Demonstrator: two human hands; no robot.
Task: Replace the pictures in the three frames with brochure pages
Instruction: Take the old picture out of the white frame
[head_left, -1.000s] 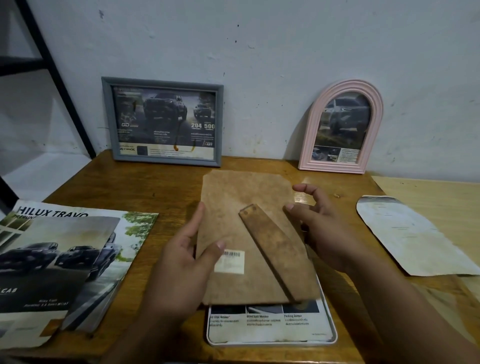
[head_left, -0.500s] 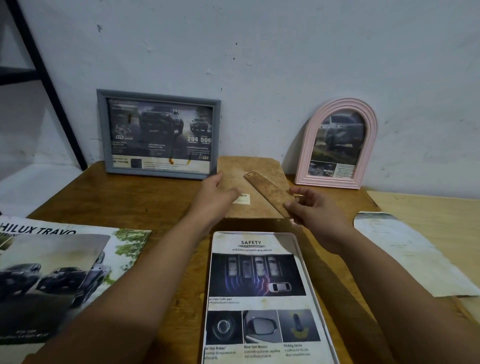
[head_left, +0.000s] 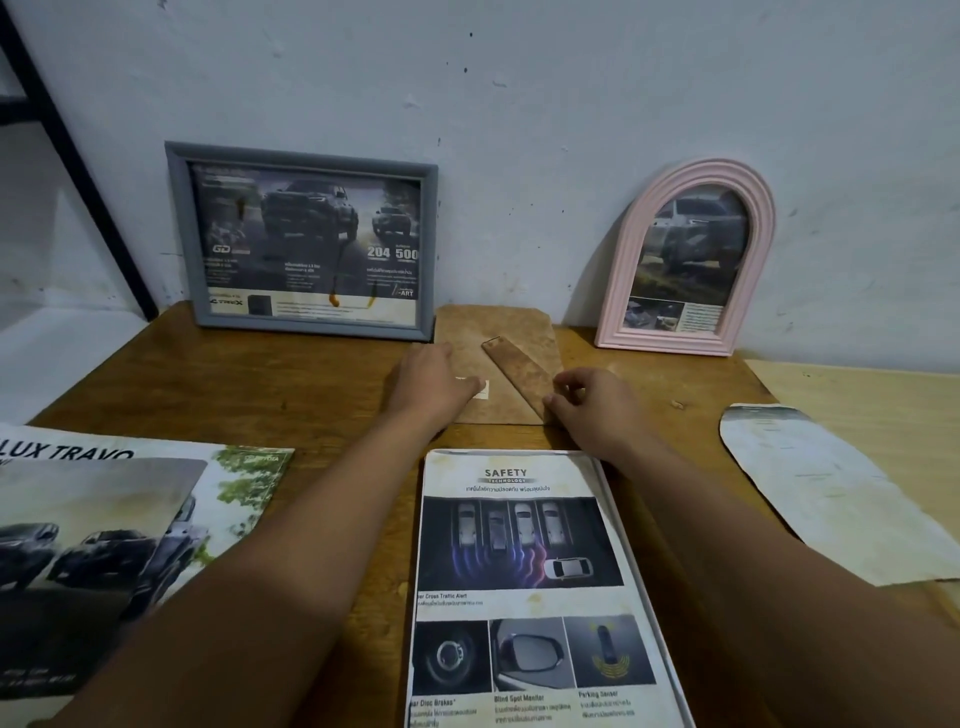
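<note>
The frame backing board (head_left: 498, 364), brown, with its easel strut (head_left: 519, 376) lying diagonally across it, lay flat on the tabletop (head_left: 291, 384) just beyond the far edge of the open white frame (head_left: 610, 499). Its long axis ran away from the person, toward the wall. The SAFETY brochure page (head_left: 519, 571) sat face-up inside that white frame, nearest the person; the frame's near end was cut off by the bottom of the view.

Left hand (head_left: 434, 379): palm down on the board's left half, fingers fairly straight, covering most of a white sticker (head_left: 482, 389). Right hand (head_left: 592, 402): at the board's near right corner, fingers curled, fingertips (head_left: 558, 387) at the strut's lower end. Cannot tell whether they pinched the board edge or only touched it. Both hands roughly equally near the board; both arms passed either side of the white frame.

Judgement: board needs drawing back toward the person and laying over the page, long axes already aligned.

Left of the board, just beside it: grey rectangular frame (head_left: 304, 239) leaning on the wall, brochure page in it. Right of the board: pink arched frame (head_left: 685, 260), likewise leaning and filled. Further left: HILUX TRAVO brochure (head_left: 130, 530), partly out of view. Further right: a loose rounded-top sheet (head_left: 826, 493), print too faint to read.
</note>
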